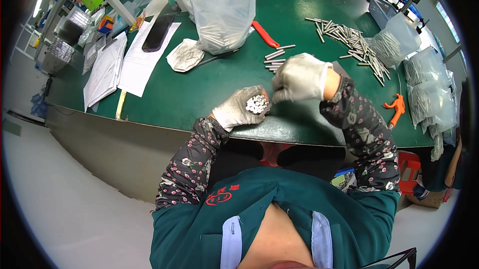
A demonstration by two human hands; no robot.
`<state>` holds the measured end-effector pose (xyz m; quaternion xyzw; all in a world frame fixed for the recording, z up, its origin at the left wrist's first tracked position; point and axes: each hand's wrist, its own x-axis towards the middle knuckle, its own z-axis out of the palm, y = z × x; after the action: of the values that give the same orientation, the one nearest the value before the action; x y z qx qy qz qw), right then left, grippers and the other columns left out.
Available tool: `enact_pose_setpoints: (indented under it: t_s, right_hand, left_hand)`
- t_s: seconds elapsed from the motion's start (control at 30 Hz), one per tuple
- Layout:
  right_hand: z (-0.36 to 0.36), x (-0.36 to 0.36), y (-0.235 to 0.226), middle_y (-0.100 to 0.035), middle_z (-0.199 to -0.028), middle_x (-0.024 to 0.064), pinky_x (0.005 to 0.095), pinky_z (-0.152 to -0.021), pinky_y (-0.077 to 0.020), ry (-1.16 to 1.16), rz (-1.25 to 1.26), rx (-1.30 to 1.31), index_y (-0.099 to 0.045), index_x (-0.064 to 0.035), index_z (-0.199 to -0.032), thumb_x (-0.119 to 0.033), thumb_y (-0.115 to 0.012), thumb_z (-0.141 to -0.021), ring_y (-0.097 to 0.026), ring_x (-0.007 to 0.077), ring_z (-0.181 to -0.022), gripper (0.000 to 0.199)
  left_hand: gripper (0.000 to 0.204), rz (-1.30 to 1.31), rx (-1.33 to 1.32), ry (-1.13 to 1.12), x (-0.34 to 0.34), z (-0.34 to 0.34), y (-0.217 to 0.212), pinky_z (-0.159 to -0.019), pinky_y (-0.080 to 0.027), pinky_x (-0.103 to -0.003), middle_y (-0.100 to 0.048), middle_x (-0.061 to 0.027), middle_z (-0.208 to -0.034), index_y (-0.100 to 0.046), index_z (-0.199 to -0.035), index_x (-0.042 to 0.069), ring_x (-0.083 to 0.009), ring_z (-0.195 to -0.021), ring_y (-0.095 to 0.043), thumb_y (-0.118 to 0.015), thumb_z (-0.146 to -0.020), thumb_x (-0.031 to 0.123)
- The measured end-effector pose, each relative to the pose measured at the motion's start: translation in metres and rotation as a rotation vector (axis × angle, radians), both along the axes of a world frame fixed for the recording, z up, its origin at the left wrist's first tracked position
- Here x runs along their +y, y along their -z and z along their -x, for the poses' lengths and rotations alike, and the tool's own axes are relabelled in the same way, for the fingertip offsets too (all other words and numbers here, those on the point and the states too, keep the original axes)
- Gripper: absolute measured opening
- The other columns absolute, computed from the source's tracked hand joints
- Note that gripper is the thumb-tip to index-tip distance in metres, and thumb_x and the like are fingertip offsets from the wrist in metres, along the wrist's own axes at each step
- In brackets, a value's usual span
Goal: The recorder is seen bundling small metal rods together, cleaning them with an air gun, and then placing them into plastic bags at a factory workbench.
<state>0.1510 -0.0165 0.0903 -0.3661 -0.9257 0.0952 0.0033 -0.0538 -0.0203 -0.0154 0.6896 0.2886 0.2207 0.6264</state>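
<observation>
A bundle of slim metal pins [257, 104], their round ends facing up, is wrapped in the fingers of my gloved left hand [233, 112] near the table's front edge. Just right of the bundle, my gloved right hand [301, 77] is closed with its fingertips pinched and pointing down. Whatever lies between those fingertips is hidden. Several loose metal pins [274, 55] rest on the green table [179, 94] right behind my right hand. Farther right spreads a larger heap of similar pins [349, 40].
A big clear bag of pins [217, 24] stands behind my hands, beside a red handle [265, 34] and a crumpled white glove [185, 55]. Papers [142, 62] and a phone [158, 33] lie left. At right are an orange tool [396, 109] and filled bags [430, 87].
</observation>
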Motion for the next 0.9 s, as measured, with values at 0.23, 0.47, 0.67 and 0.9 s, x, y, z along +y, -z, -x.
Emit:
enact_pose_setpoints:
  t_s: [0.23, 0.47, 0.67, 0.9]
  right_hand:
    - [0.002, -0.004, 0.004, -0.061, -0.063, 0.0103, 0.0374, -0.061, -0.0493, -0.030, -0.035, 0.058, -0.066, -0.0104, -0.069, -0.039, -0.065, -0.073, -0.061, 0.0287, -0.064, 0.029]
    - [-0.004, -0.010, -0.010, -0.060, -0.064, 0.0074, 0.0373, -0.059, -0.0481, 0.033, -0.109, 0.102, -0.067, -0.0101, -0.070, -0.032, -0.068, -0.069, -0.061, 0.0265, -0.064, 0.022]
    - [-0.021, -0.004, -0.005, -0.059, -0.062, 0.0082, 0.0379, -0.059, -0.0469, 0.113, -0.207, 0.152, -0.065, -0.0094, -0.068, -0.032, -0.067, -0.070, -0.060, 0.0276, -0.064, 0.023]
    - [-0.024, -0.004, 0.005, -0.061, -0.066, 0.0086, 0.0376, -0.060, -0.0471, 0.116, -0.061, 0.096, -0.065, -0.0084, -0.068, -0.033, -0.068, -0.070, -0.060, 0.0272, -0.065, 0.025]
  left_hand:
    - [0.046, 0.029, -0.018, 0.000, -0.001, 0.000, -0.004, -0.076, -0.046, -0.024, -0.060, 0.0001, -0.087, -0.054, -0.103, 0.005, -0.0092, -0.082, -0.056, -0.075, -0.062, -0.002]
    - [0.044, -0.033, -0.023, 0.035, 0.002, -0.001, -0.002, -0.076, -0.046, -0.023, -0.060, -0.0002, -0.086, -0.054, -0.102, 0.005, -0.0091, -0.082, -0.056, -0.074, -0.063, -0.002]
    - [0.045, 0.015, -0.026, -0.012, 0.000, -0.002, 0.000, -0.077, -0.046, -0.024, -0.060, 0.0003, -0.087, -0.054, -0.102, 0.005, -0.0089, -0.082, -0.055, -0.074, -0.063, -0.002]
    - [0.046, -0.100, 0.005, 0.003, 0.002, -0.004, -0.008, -0.077, -0.046, -0.024, -0.061, -0.0010, -0.087, -0.053, -0.104, 0.005, -0.0096, -0.082, -0.056, -0.074, -0.063, -0.002]
